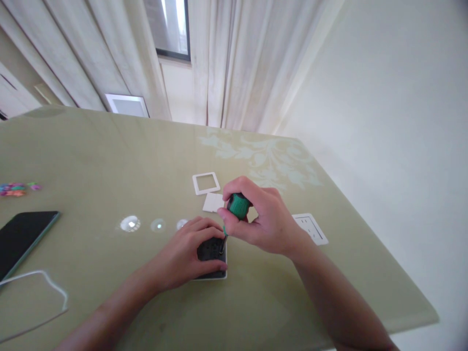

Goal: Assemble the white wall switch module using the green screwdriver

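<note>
Beyond the desk [109, 161], see long pale curtains [120, 39], parted around a dark-framed window [171, 29], with a plain white wall [395, 122] running down the right side. Look down on a glossy, pale green desktop, marked by a whitish leaf pattern [266, 153] toward the far right and by round bright reflections [130, 223] left of centre.

Near the middle of the near half, hold a dark-backed panel [211, 251] flat with the left hand [188, 248], fingers clasped over it from the left, thumb along the near edge, index finger across the far side. See a thin white rim showing along the panel's near and right edges. In the right hand [261, 217], grip a green-and-black screwdriver [239, 205] with fingers curled around the stubby handle, shaft slanting down to the dark back near its right end. Cannot tell whether the tip sits in a screw: too small to make out.

Just beyond the hands, find a white frame [195, 184] and, right beside it, a white plate [212, 202], partly hidden by the right hand. Behind the right forearm, spot a slotted white socket plate [310, 230]. Far to the left, note a dark tablet-like device [25, 239], a looped white cable [22, 276] and small colourful pieces [14, 187].
</note>
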